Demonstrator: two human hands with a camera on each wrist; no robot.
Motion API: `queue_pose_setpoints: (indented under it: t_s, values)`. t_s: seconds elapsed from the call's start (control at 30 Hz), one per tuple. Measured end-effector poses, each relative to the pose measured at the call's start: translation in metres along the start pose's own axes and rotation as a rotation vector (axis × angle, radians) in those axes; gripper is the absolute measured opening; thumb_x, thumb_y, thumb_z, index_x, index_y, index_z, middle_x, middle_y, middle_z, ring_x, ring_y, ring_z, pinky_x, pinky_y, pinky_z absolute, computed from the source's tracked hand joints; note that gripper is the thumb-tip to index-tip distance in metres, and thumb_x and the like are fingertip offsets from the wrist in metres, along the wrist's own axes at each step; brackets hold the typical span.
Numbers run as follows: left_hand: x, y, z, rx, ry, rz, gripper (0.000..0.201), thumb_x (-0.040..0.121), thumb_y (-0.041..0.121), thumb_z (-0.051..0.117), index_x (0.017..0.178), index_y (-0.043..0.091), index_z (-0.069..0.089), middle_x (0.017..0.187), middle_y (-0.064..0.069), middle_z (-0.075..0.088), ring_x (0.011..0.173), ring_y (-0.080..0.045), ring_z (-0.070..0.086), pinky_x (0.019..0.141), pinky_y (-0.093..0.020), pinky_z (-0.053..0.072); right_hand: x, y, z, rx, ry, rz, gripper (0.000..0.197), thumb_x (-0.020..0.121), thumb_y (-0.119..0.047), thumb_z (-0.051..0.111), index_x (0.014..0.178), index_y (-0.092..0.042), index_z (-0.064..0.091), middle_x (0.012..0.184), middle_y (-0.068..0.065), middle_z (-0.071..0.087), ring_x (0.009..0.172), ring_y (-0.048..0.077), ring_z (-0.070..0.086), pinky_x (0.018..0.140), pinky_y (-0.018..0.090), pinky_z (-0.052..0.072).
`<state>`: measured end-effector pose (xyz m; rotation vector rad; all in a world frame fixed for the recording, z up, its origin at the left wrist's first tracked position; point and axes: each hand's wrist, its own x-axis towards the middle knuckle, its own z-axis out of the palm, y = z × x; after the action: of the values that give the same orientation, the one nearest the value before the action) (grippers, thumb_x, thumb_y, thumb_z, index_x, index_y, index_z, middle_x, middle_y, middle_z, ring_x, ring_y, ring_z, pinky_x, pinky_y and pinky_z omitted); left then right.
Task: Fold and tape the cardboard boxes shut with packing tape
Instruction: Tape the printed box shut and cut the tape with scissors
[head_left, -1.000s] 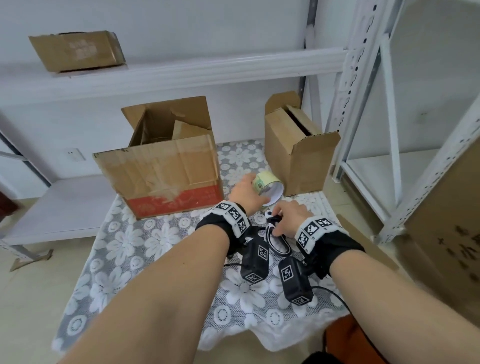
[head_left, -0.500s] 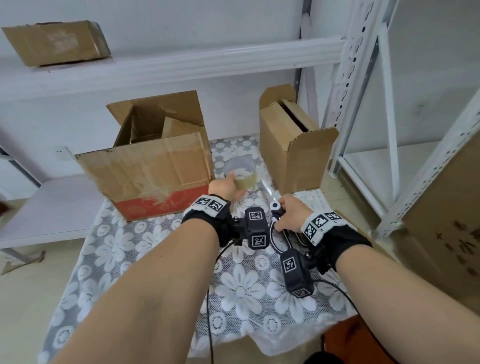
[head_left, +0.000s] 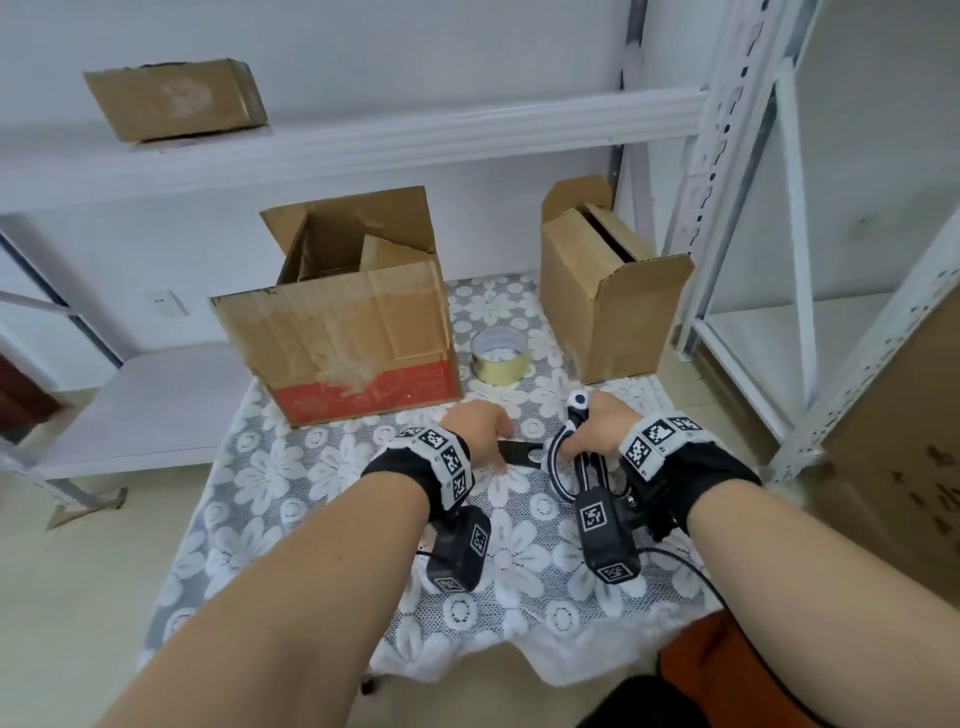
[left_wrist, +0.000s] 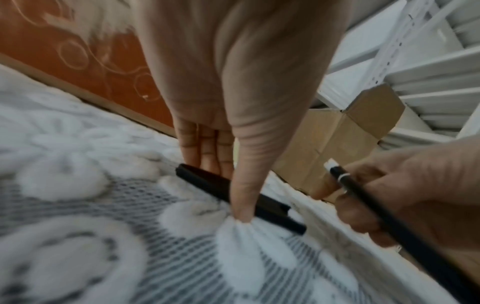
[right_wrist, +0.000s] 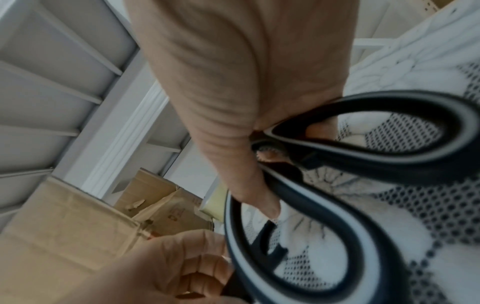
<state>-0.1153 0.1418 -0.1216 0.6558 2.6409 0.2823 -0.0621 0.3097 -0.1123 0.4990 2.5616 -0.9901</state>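
Note:
A roll of yellowish packing tape (head_left: 500, 356) stands on the lace-covered table (head_left: 291, 483), between a large open cardboard box (head_left: 337, 332) with a red band and a smaller open box (head_left: 608, 306). In front of them my left hand (head_left: 496, 452) pinches a flat black scissors cover (head_left: 522, 458) that lies on the cloth; thumb and fingers clamp that cover (left_wrist: 207, 181) in the left wrist view. My right hand (head_left: 587, 431) grips black-and-white scissors (head_left: 558, 460) just right of the cover, their handle loops (right_wrist: 389, 160) close to the right wrist camera. The blades are hidden.
White metal shelving (head_left: 727, 218) rises behind and to the right of the table. Another cardboard box (head_left: 176, 98) sits on the upper shelf at the left, and a large carton (head_left: 904, 457) stands at the far right. Cables hang from the wrist cameras over the cloth.
My left hand set the tape roll down between the two boxes, then drew back and took hold of the black cover. The right hand kept the scissors.

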Motion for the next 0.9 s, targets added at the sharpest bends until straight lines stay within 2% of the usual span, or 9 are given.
queue_pose_setpoints:
  t_s: [0.1, 0.2, 0.27, 0.33, 0.4, 0.5, 0.63, 0.73, 0.9]
  values:
    - [-0.01, -0.002, 0.004, 0.03, 0.043, 0.014, 0.038, 0.085, 0.022, 0.074, 0.119, 0.01, 0.064, 0.117, -0.007, 0.066, 0.107, -0.024, 0.061, 0.09, -0.03, 0.048, -0.006, -0.004, 0.003, -0.056, 0.005, -0.063, 0.044, 0.071, -0.015, 0.074, 0.106, -0.005, 0.051, 0.105, 0.015, 0.063, 0.092, 0.027, 0.063, 0.083, 0.04, 0.055]
    - [-0.019, -0.008, 0.004, -0.082, 0.076, -0.027, 0.034, 0.086, 0.025, 0.072, 0.114, 0.007, 0.065, 0.106, -0.008, 0.068, 0.095, -0.022, 0.064, 0.079, -0.028, 0.051, -0.017, -0.01, 0.004, -0.104, 0.008, -0.118, 0.032, 0.082, -0.01, 0.061, 0.111, -0.006, 0.046, 0.103, 0.012, 0.06, 0.091, 0.025, 0.059, 0.072, 0.03, 0.051]
    - [-0.026, -0.017, 0.002, -0.342, 0.113, -0.065, 0.034, 0.086, 0.024, 0.072, 0.115, 0.01, 0.062, 0.092, -0.004, 0.067, 0.074, -0.015, 0.064, 0.059, -0.021, 0.051, -0.022, -0.013, 0.008, -0.16, 0.02, -0.164, 0.038, 0.088, -0.009, 0.054, 0.123, -0.007, 0.04, 0.103, 0.012, 0.056, 0.093, 0.026, 0.056, 0.069, 0.028, 0.045]
    - [-0.033, -0.028, -0.001, -0.676, 0.107, -0.084, 0.031, 0.089, 0.02, 0.069, 0.117, 0.014, 0.058, 0.074, -0.002, 0.061, 0.055, -0.011, 0.055, 0.045, -0.016, 0.044, -0.027, -0.015, 0.012, -0.214, 0.036, -0.217, 0.046, 0.09, -0.008, 0.049, 0.135, -0.012, 0.036, 0.113, 0.013, 0.057, 0.099, 0.028, 0.056, 0.077, 0.031, 0.045]
    - [-0.043, -0.036, -0.005, -0.939, 0.119, -0.114, 0.022, 0.095, 0.011, 0.06, 0.116, 0.013, 0.06, 0.067, -0.003, 0.053, 0.051, -0.011, 0.047, 0.043, -0.017, 0.042, -0.032, -0.02, 0.017, -0.248, 0.044, -0.262, 0.049, 0.09, -0.007, 0.049, 0.136, -0.019, 0.037, 0.119, 0.011, 0.058, 0.1, 0.027, 0.056, 0.08, 0.031, 0.045]
    - [-0.053, -0.048, -0.009, -1.242, 0.177, -0.188, 0.01, 0.099, 0.008, 0.052, 0.103, 0.006, 0.061, 0.071, -0.005, 0.051, 0.054, -0.011, 0.049, 0.046, -0.018, 0.045, -0.036, -0.027, 0.024, -0.282, 0.037, -0.323, 0.056, 0.086, -0.006, 0.053, 0.136, -0.027, 0.041, 0.122, 0.005, 0.058, 0.109, 0.027, 0.056, 0.092, 0.035, 0.048]
    - [-0.062, -0.07, -0.012, -1.611, 0.395, -0.298, 0.004, 0.09, 0.002, 0.065, 0.093, -0.001, 0.065, 0.069, -0.007, 0.062, 0.058, -0.012, 0.058, 0.052, -0.018, 0.054, -0.042, -0.039, 0.034, -0.314, -0.009, -0.394, 0.054, 0.085, -0.003, 0.055, 0.135, -0.02, 0.045, 0.122, 0.005, 0.057, 0.11, 0.026, 0.056, 0.087, 0.028, 0.045]
    - [-0.069, -0.085, -0.013, -1.775, 0.556, -0.422, 0.014, 0.08, 0.006, 0.077, 0.079, 0.008, 0.063, 0.059, -0.002, 0.06, 0.049, -0.009, 0.054, 0.046, -0.018, 0.05, -0.044, -0.045, 0.04, -0.321, -0.024, -0.45, 0.056, 0.082, -0.001, 0.06, 0.134, -0.02, 0.048, 0.121, 0.004, 0.058, 0.109, 0.025, 0.056, 0.091, 0.033, 0.047]
    - [-0.075, -0.096, -0.01, -2.01, 0.575, -0.473, 0.014, 0.086, 0.011, 0.072, 0.083, 0.007, 0.059, 0.069, -0.004, 0.055, 0.054, -0.011, 0.051, 0.054, -0.025, 0.05, -0.045, -0.049, 0.041, -0.289, 0.014, -0.469, 0.068, 0.079, 0.002, 0.063, 0.138, -0.026, 0.044, 0.122, 0.001, 0.059, 0.109, 0.022, 0.057, 0.092, 0.034, 0.049]
